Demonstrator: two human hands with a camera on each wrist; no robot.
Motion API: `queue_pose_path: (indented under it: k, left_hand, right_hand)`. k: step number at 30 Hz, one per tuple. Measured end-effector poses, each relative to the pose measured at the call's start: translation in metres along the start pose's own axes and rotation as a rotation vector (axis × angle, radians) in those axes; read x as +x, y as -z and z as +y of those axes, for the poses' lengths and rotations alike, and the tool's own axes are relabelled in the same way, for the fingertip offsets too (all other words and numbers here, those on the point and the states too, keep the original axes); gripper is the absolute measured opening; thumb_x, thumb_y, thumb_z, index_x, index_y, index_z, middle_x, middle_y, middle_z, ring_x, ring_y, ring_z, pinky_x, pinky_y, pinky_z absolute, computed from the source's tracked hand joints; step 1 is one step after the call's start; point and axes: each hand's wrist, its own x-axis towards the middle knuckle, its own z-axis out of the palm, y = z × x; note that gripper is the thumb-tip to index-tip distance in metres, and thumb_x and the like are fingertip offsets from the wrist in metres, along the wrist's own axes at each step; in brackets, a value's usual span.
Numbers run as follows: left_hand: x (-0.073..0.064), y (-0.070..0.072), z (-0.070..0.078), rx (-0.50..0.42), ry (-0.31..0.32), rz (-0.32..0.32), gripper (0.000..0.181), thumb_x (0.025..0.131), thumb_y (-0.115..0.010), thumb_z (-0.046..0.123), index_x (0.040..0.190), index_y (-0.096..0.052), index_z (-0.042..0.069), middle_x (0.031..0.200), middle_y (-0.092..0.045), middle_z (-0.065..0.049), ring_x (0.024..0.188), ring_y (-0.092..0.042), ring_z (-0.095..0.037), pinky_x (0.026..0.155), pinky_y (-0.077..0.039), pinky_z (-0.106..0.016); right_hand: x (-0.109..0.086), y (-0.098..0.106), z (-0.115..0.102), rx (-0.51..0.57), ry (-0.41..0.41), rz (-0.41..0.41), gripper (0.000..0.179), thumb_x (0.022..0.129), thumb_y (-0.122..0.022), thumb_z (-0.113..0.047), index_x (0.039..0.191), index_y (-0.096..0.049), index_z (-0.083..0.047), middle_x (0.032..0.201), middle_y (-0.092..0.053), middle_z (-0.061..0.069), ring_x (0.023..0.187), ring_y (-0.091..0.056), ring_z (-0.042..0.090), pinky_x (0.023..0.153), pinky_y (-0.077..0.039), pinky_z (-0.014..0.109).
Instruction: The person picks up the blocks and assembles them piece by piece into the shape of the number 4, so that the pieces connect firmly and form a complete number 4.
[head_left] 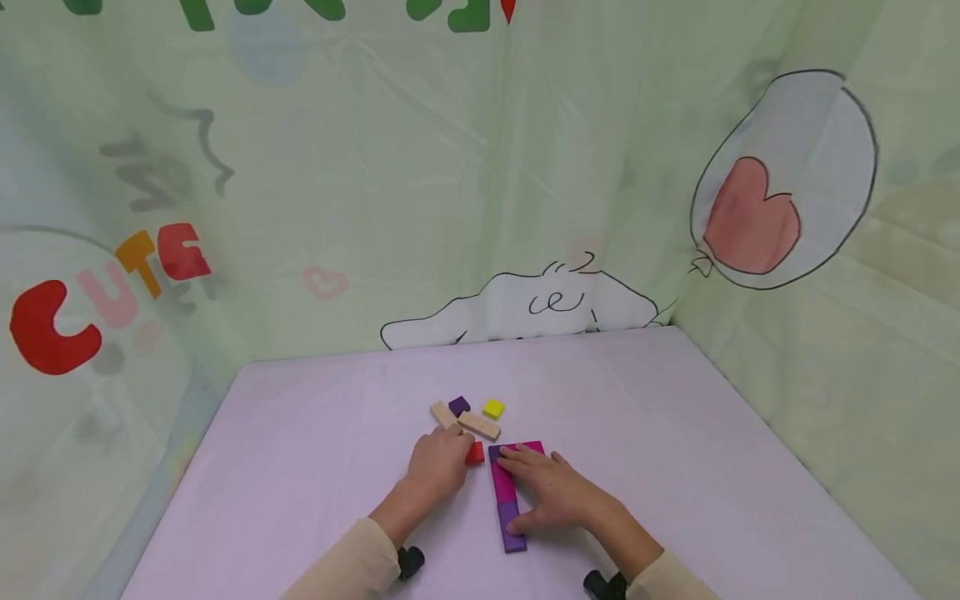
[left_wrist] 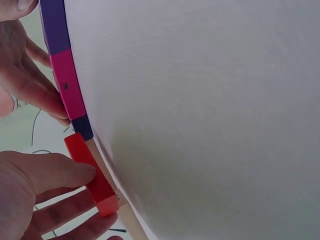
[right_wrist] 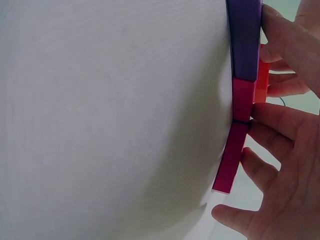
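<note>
My left hand (head_left: 441,460) pinches a red block (left_wrist: 92,175) between thumb and fingers, just left of the joined blocks. Spread over those blocks is my right hand (head_left: 555,492), its fingertips on the far end and its thumb on the near purple block (head_left: 511,529). The joined blocks form an L: the purple block, a magenta block (head_left: 503,486) and a small dark purple block (head_left: 494,452) in line, with another magenta block (head_left: 534,447) running right at the far end. In the right wrist view the fingers of my right hand (right_wrist: 285,150) lie fairly straight along the blocks.
Beyond my left hand lie two plain wooden blocks (head_left: 480,425), a dark purple piece (head_left: 459,405) and a yellow block (head_left: 492,408). The pale table (head_left: 300,467) meets a printed cloth wall (head_left: 375,208) at its back edge.
</note>
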Motion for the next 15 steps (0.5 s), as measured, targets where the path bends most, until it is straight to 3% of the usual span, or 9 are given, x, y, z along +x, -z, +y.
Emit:
queue_pose_path:
  k: [15]
  left_hand:
    - [0.0077,-0.0103,0.0046,0.029,0.004,-0.023,0.022,0.091,-0.079,0.018,0.113,-0.076,0.014,0.100,-0.070,-0.002,0.084,-0.061,-0.018,0.079,-0.057,-0.036]
  right_hand:
    - [-0.0013,-0.0011,0.0013,0.007,0.013,0.006,0.094,0.075,-0.087,-0.055,0.152,-0.052,-0.015,0.160,-0.047,0.007,0.153,-0.035,0.032,0.117,-0.024,0.075]
